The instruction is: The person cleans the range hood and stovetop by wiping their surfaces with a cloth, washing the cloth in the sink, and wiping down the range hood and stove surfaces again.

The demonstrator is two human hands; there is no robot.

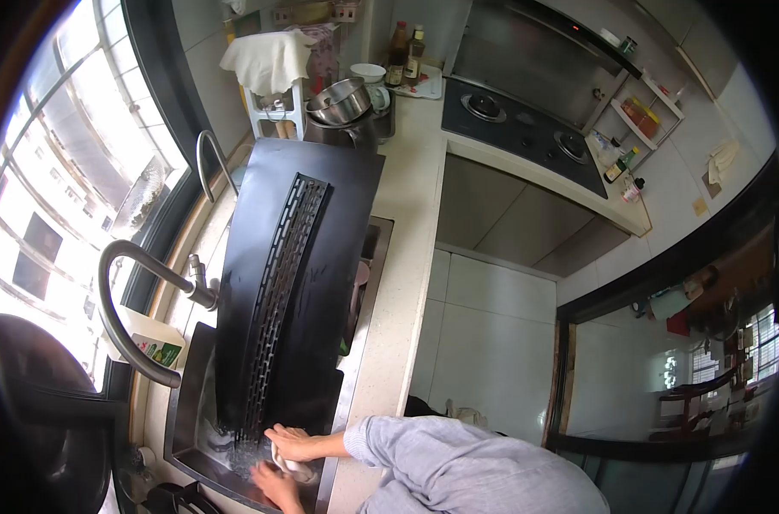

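Observation:
A long black panel (321, 257) with a slotted metal strip (287, 257) leans lengthwise in the steel sink (321, 505), its lower end in splashing water. Near that end my right hand (293, 444) has its fingers closed on a wet whitish cloth (293, 469). Just below it, my left hand (275, 487) is beside the cloth with its fingers apart, slightly blurred. The underside of the cloth and the panel's lowest edge are partly hidden by the hands and water.
A curved faucet (141, 257) arches over the sink's left side, beside a bottle with a green label (158, 349). Steel pots (340, 103) stand beyond the panel. A gas stove (527, 128) is at the upper right. The counter edge (415, 343) runs right of the sink.

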